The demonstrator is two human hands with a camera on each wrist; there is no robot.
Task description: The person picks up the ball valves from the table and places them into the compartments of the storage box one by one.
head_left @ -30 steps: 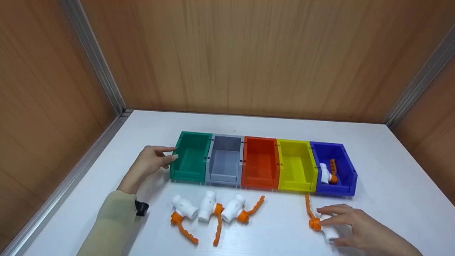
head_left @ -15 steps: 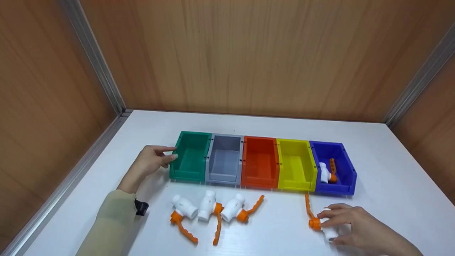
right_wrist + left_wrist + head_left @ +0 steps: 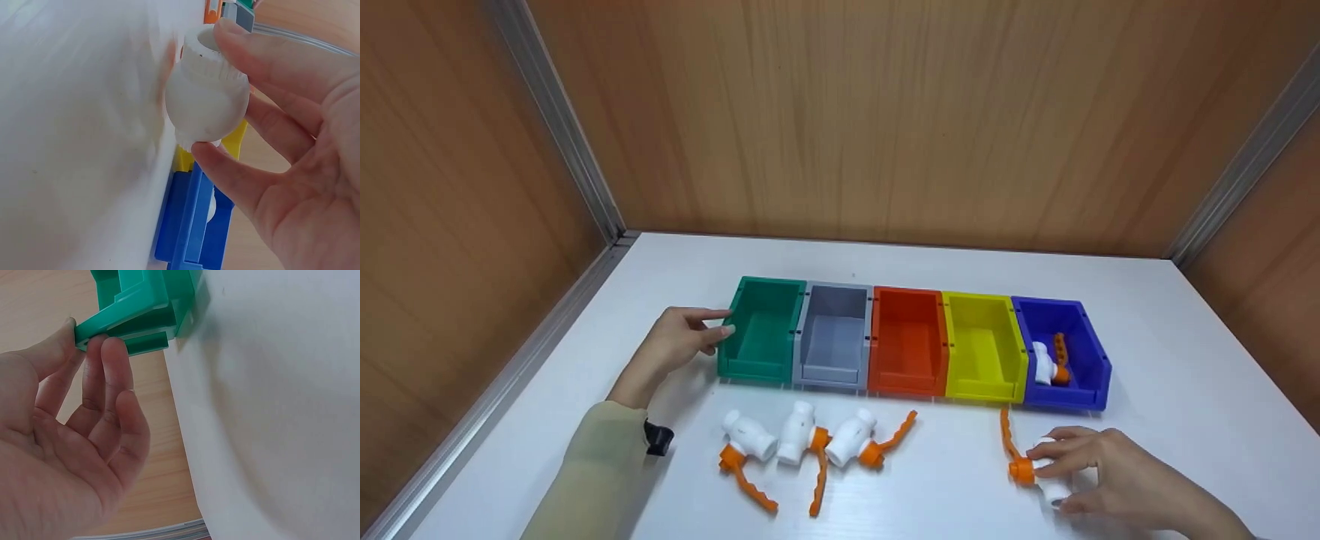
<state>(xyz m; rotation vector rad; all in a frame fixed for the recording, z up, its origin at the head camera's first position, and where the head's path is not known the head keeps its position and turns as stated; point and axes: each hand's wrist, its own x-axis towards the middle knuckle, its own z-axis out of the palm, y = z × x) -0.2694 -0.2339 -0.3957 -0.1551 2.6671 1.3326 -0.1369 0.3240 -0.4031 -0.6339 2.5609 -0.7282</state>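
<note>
My right hand [image 3: 1110, 476] pinches a white ball valve [image 3: 208, 95] with an orange lever handle [image 3: 1011, 439], at the front right of the table. Its thumb and fingers lie at the two ends of the white body. At the far left of a row of bins, my left hand [image 3: 679, 341] pinches the side rim of the green bin [image 3: 135, 306] between thumb and fingers. Inside the blue bin [image 3: 1091, 394] at the right end lies another ball valve [image 3: 1044, 365].
Between the green and blue bins stand a grey bin [image 3: 832, 375], a red bin [image 3: 907, 386] and a yellow bin [image 3: 986, 390]. Three more ball valves [image 3: 802, 435] lie before the row on the white table [image 3: 952, 487]. Wooden panels [image 3: 840, 120] wall the table in.
The right hand's fingers have closed in on the ball valve, which has barely shifted. The left hand keeps its place at the green bin.
</note>
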